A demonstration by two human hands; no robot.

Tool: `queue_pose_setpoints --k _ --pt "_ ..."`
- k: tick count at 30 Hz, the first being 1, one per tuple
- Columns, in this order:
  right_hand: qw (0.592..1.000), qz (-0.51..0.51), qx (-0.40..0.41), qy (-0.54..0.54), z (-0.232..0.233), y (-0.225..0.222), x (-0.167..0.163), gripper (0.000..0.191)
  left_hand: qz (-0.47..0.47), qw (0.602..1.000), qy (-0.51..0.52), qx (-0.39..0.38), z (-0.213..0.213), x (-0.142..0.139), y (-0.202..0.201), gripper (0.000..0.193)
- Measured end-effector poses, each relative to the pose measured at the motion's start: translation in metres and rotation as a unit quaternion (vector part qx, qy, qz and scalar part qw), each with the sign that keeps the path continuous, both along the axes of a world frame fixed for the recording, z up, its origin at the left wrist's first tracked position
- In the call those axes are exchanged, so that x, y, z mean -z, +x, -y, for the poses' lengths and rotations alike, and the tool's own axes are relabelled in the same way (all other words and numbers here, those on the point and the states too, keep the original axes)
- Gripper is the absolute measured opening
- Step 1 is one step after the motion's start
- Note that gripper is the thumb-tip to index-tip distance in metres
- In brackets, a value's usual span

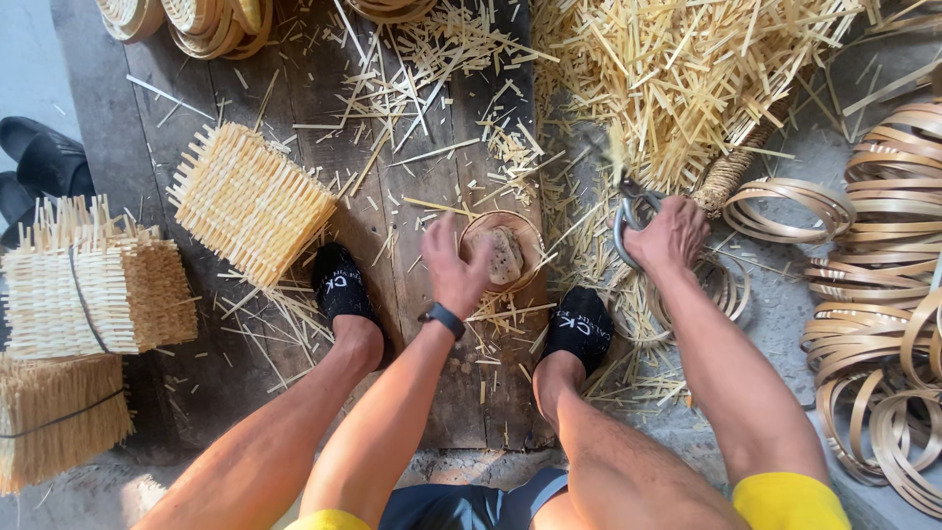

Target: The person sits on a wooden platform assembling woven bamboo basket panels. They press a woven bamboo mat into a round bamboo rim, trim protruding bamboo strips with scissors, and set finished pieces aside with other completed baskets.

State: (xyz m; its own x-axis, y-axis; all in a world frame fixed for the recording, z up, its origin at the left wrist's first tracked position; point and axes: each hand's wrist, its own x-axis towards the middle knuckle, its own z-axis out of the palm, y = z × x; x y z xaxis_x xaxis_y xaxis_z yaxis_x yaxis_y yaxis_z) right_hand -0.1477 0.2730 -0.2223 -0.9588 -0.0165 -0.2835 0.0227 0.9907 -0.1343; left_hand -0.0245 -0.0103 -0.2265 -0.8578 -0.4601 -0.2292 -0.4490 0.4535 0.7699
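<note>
Overhead, a wooden board was strewn with cane offcuts. Centrally, a small round woven rim was steadied by the left hand, fingers curled closed on its edge. Shears were clasped tightly in the right hand.

Rough, weathered grey wooden planks, matt pale straw-coloured cane offcuts, smooth glossy tan bent cane hoops, dull grey metal shears, tightly woven matt yellow cane panel, black knit cloth socks.

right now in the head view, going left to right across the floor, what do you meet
bundled woven mats → loose woven mat → left hand → small round basket → right hand holding shears → bamboo strip hoops
</note>
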Motion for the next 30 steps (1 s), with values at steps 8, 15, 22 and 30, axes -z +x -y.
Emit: queue_pose_setpoints --k 8,15,22,30 --pt "0.947 0.138 0.016 -0.288 0.049 0.020 -0.016 0.048 0.145 0.932 0.326 -0.060 0.024 0.031 -0.026 0.030" --pt "0.860 0.307 0.073 -0.401 0.072 0.011 -0.027 0.025 0.127 0.910 0.391 -0.059 0.016 0.017 -0.024 0.032" --pt "0.807 0.350 0.144 -0.454 0.070 0.012 -0.011 0.016 0.155 0.929 0.327 -0.083 0.008 0.036 -0.025 0.026" --pt "0.794 0.368 0.228 -0.427 0.072 0.022 -0.008 0.015 0.202 0.939 0.258 -0.102 0.001 0.042 -0.021 0.022"
